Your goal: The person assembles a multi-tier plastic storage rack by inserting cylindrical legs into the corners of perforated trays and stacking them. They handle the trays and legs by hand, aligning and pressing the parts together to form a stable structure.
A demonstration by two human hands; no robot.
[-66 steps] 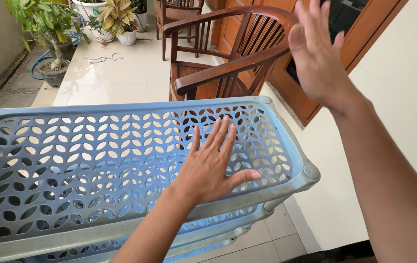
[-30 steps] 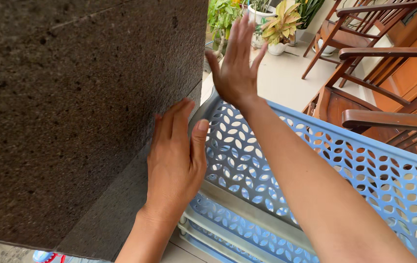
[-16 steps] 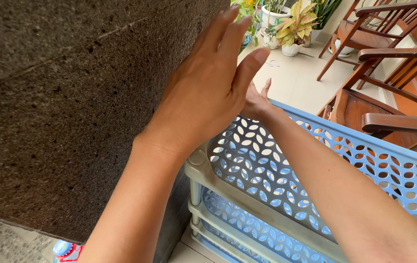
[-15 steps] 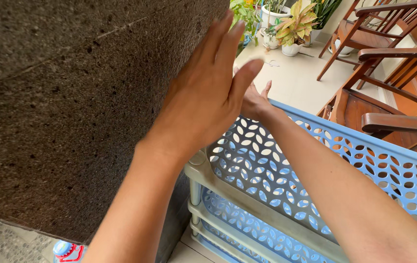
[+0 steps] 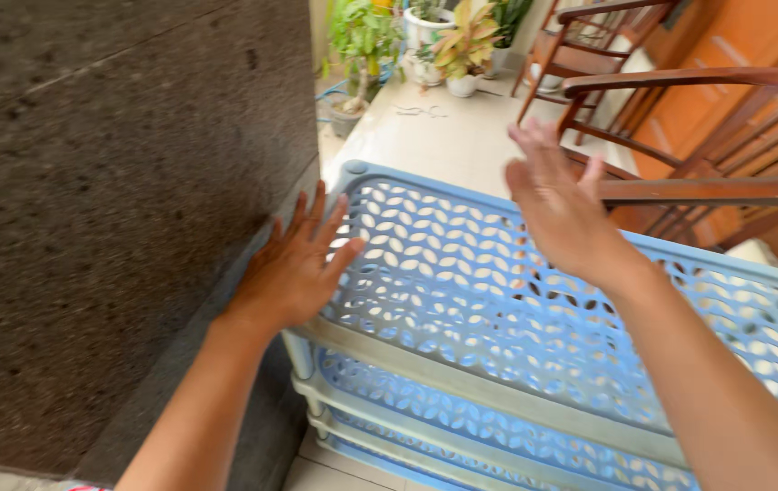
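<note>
Dark speckled stone wall (image 5: 107,209) at left. Wooden armchairs (image 5: 707,155) at right, orange wooden door (image 5: 725,55) behind them. Potted plants (image 5: 434,41) at far end of pale tiled floor (image 5: 443,145).

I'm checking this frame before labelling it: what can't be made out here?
- Head view: the blue plastic rack is cut off by the right and bottom edges, its feet unseen.
- Right hand is motion-blurred.
- Left hand covers the rack's corner.
- Potted plants are too small for detail.
</note>
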